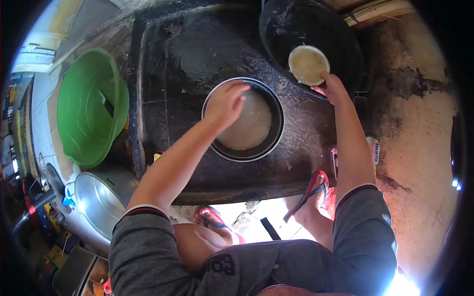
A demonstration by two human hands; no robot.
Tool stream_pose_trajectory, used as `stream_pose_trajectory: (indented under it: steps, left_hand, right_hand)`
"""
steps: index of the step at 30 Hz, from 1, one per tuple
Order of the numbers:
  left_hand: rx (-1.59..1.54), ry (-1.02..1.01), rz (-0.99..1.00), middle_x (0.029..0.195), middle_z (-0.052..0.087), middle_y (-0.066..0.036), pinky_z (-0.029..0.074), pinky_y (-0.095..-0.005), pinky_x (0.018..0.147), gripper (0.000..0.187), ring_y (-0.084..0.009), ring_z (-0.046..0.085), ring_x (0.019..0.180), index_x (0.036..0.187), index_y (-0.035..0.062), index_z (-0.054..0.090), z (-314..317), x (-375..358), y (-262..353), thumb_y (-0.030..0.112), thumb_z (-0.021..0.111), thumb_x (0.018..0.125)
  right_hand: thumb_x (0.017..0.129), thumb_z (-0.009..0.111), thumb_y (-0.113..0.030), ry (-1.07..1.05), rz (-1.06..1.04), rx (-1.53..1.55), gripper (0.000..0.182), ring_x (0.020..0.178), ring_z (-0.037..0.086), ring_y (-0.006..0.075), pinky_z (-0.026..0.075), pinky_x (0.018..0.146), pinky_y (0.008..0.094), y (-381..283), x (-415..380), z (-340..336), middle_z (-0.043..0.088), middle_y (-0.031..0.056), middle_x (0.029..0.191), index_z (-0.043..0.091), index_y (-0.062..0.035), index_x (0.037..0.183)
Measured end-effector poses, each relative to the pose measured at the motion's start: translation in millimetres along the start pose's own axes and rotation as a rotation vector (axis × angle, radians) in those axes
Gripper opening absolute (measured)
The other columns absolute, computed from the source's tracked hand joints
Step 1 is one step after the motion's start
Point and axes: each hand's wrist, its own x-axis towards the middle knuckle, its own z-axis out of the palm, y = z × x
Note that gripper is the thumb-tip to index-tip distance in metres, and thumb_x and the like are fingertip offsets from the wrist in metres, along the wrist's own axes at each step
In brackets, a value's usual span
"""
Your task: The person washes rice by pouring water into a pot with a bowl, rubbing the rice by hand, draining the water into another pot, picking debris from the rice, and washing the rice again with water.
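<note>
My right hand (333, 90) grips a small round bowl (309, 65) by its near rim. Cloudy, yellowish liquid fills the bowl, which is over the near edge of a large black tub (276, 29). To the left, my left hand (224, 106) hovers above a dark round pot (277, 133), its fingers loosely bent, thumb apart and nothing held. Inside the pot lies a pale, cloudy mass (249, 126); my hand and wrist hide its left part. The pot stands on a dark, wet slab (182, 113).
On the left, a green basin (89, 108) leans with a dark-bladed utensil (104, 102) inside. Below it sits a large silver metal pot (98, 202). A stained wall (405, 128) bounds the right side. My feet in red flip-flops (316, 190) are at the slab's near edge.
</note>
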Motion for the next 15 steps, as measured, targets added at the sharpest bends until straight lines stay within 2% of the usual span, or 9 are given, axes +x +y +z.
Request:
stream_pose_trajectory:
  steps: [1,2,4,5,7,9,11,14,15]
  left_hand:
    - [-0.173,-0.028,-0.062,0.111,0.058,-0.008,0.042,-0.0383,0.09,0.024,-0.0246,0.054,0.104,0.104,0.0079,0.06,13.6,-0.9,1.2,0.007,0.057,0.08]
    - [-0.172,-0.029,-0.064,0.111,0.058,-0.008,0.042,-0.0383,0.09,0.024,-0.0246,0.054,0.104,0.104,0.0079,0.06,19.2,3.5,8.7,0.007,0.057,0.08]
    - [-0.903,-0.237,-0.772,0.102,0.059,-0.006,0.045,-0.0303,0.085,0.019,-0.017,0.057,0.093,0.1,0.0056,0.059,24.9,15.4,22.0,0.015,0.057,0.084]
    - [-0.906,-0.238,-0.771,0.102,0.059,-0.006,0.045,-0.0303,0.085,0.019,-0.017,0.057,0.093,0.1,0.0056,0.059,28.2,17.4,21.4,0.015,0.057,0.084]
    - [-1.185,-0.271,-0.812,0.097,0.059,-0.004,0.047,-0.0325,0.083,0.019,-0.0132,0.055,0.093,0.103,0.0091,0.055,34.2,19.4,17.4,0.014,0.058,0.085]
    - [-1.116,-0.258,-0.904,0.096,0.059,-0.004,0.048,-0.0296,0.079,0.018,-0.0132,0.056,0.09,0.103,0.0086,0.054,19.4,30.7,33.5,0.013,0.057,0.085]
    - [-1.047,-0.241,-0.995,0.095,0.058,-0.005,0.05,-0.0266,0.075,0.018,-0.0133,0.057,0.088,0.103,0.008,0.053,13.7,30.4,35.2,0.012,0.055,0.086]
    - [-0.834,-0.386,-1.076,0.078,0.061,-0.007,0.047,-0.0239,0.056,0.02,-0.0153,0.06,0.068,0.097,0.0072,0.06,12.8,17.9,20.6,0.024,0.051,0.088]
    - [-0.661,-0.335,-1.023,0.073,0.062,-0.009,0.046,-0.0275,0.056,0.022,-0.019,0.061,0.067,0.087,0.0067,0.063,13.0,15.6,21.1,0.023,0.049,0.088]
  right_hand:
    - [0.087,0.043,-0.014,-0.027,-0.008,0.144,0.036,0.092,0.06,0.0315,0.053,0.075,0.0396,-1.0,-11.5,9.9,0.055,0.0208,0.109,0.045,0.0073,0.116]
    - [0.088,0.041,-0.013,-0.048,-0.02,0.289,0.035,0.091,0.061,0.0294,0.053,0.074,0.0384,-1.7,-18.8,19.0,0.056,0.0193,0.108,0.045,0.0084,0.116]
    - [0.087,0.041,-0.011,-0.194,-0.101,0.475,0.035,0.096,0.058,0.0297,0.053,0.076,0.0393,4.5,-25.4,43.6,0.055,0.019,0.111,0.043,0.0064,0.117]
    - [0.087,0.041,-0.011,-0.291,-0.131,0.555,0.035,0.098,0.057,0.0295,0.052,0.076,0.0404,4.6,-37.9,62.1,0.054,0.0185,0.112,0.043,0.0053,0.118]
    - [0.085,0.043,-0.008,-0.45,-0.136,0.723,0.035,0.102,0.053,0.0309,0.051,0.076,0.0456,7.6,-43.8,97.0,0.051,0.0148,0.117,0.044,-0.0046,0.12]
    - [0.083,0.051,-0.007,-0.422,-0.068,0.851,0.038,0.1,0.054,0.0311,0.052,0.072,0.0458,4.7,-61.5,133.0,0.05,0.0142,0.117,0.044,-0.0056,0.12]
    - [0.083,0.053,-0.009,-0.35,-0.101,0.771,0.037,0.094,0.057,0.0264,0.054,0.064,0.0395,-11.8,-90.3,160.8,0.054,0.0124,0.111,0.045,-0.0069,0.119]
    - [0.086,0.053,-0.014,-0.396,-0.121,0.788,0.035,0.085,0.059,0.0227,0.054,0.062,0.0338,-12.9,-81.6,173.8,0.058,0.0114,0.104,0.045,-0.0026,0.118]
    - [0.086,0.052,-0.014,-0.338,-0.149,0.797,0.034,0.085,0.059,0.023,0.054,0.061,0.033,-16.0,-79.9,169.2,0.058,0.0128,0.103,0.044,-0.0003,0.117]
